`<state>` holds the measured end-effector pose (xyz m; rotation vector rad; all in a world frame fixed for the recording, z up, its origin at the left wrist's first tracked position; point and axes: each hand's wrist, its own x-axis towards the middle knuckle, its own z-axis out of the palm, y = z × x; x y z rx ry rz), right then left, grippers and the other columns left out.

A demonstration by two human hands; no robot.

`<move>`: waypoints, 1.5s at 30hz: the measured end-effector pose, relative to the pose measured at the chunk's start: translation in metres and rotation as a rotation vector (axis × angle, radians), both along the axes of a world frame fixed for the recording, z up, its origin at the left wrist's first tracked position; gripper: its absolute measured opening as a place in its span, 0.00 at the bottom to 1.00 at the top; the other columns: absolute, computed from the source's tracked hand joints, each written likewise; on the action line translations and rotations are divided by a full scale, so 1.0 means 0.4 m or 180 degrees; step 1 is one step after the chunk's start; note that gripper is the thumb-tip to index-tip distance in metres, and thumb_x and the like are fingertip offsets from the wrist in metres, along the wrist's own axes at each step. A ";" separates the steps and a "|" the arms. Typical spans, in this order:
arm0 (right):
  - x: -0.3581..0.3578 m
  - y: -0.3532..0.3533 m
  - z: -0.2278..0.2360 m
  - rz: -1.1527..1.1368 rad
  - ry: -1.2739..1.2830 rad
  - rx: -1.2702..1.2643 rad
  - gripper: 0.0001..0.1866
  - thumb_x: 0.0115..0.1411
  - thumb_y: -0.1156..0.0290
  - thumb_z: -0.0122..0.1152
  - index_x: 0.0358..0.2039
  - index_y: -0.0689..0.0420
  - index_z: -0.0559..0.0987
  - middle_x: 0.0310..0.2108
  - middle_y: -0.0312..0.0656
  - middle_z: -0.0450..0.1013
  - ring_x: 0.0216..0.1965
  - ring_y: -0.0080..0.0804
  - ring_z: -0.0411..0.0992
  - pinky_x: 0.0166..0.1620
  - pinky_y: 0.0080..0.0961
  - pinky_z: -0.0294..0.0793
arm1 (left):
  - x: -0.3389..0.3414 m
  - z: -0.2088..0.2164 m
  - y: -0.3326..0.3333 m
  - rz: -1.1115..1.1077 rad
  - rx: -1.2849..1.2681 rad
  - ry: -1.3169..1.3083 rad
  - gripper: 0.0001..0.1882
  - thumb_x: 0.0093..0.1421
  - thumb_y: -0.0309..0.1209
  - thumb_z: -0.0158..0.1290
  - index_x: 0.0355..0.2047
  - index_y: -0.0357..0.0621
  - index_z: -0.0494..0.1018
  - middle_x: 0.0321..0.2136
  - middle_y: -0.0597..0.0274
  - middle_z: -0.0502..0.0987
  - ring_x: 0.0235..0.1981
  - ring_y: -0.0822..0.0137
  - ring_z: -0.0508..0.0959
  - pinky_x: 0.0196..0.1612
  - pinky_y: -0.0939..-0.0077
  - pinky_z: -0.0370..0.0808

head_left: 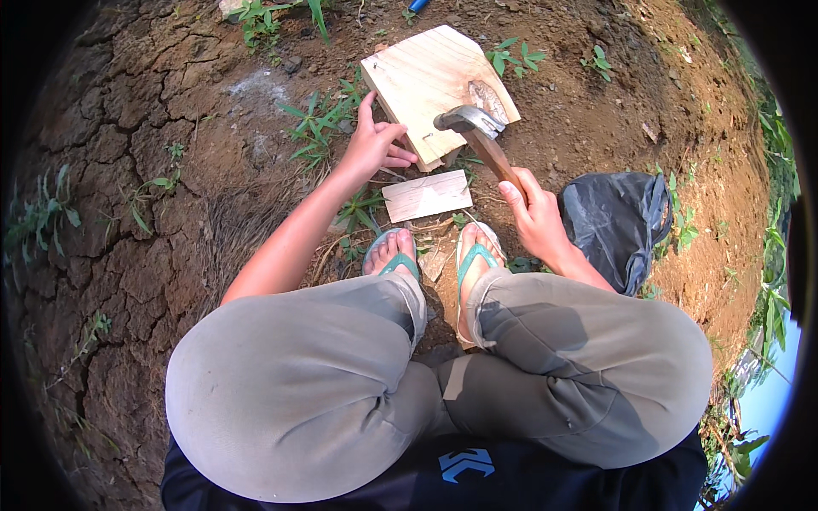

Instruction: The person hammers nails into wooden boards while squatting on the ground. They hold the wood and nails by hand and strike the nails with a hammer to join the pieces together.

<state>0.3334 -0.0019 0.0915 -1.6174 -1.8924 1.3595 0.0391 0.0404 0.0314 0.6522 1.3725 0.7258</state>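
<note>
Wood-handled metal hammer point(486, 148), grainy angular board point(430, 81)

Emblem point(466, 465): one printed mark, angular, built of slanted bars and sharp corners
Carrier: dark garment point(545, 490) worn by the person
Colour: light blue on a near-black ground
Make-up: two bent shapes set close side by side, like a monogram
Place: lower edge of the head view, a little right of centre
Reading: geometric strokes only; cannot tell whether letters are meant
Legible wording or numerals: none
</note>
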 end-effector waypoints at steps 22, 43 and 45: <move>0.008 0.025 0.059 0.0416 -0.0380 0.0653 0.16 0.70 0.57 0.56 0.52 0.53 0.73 0.30 0.56 0.78 0.31 0.60 0.78 0.33 0.47 0.75 | -0.020 -0.022 0.022 -0.0537 -0.0005 0.0684 0.49 0.65 0.38 0.60 0.69 0.37 0.34 0.35 0.49 0.80 0.28 0.62 0.84 0.27 0.67 0.83; 0.019 0.023 0.021 0.0426 -0.0050 0.0342 0.17 0.70 0.58 0.58 0.52 0.55 0.74 0.28 0.53 0.77 0.30 0.54 0.78 0.32 0.42 0.74 | -0.040 0.005 0.148 -0.1163 -0.0212 0.1118 0.53 0.60 0.59 0.59 0.67 0.30 0.48 0.28 0.47 0.78 0.24 0.61 0.84 0.25 0.70 0.85; 0.019 0.022 0.014 0.0403 -0.0030 0.0323 0.17 0.70 0.58 0.57 0.52 0.56 0.75 0.27 0.53 0.76 0.29 0.52 0.78 0.32 0.41 0.74 | -0.041 -0.005 0.152 -0.1191 -0.0317 0.0937 0.50 0.62 0.58 0.58 0.65 0.29 0.49 0.27 0.46 0.78 0.23 0.59 0.84 0.25 0.70 0.85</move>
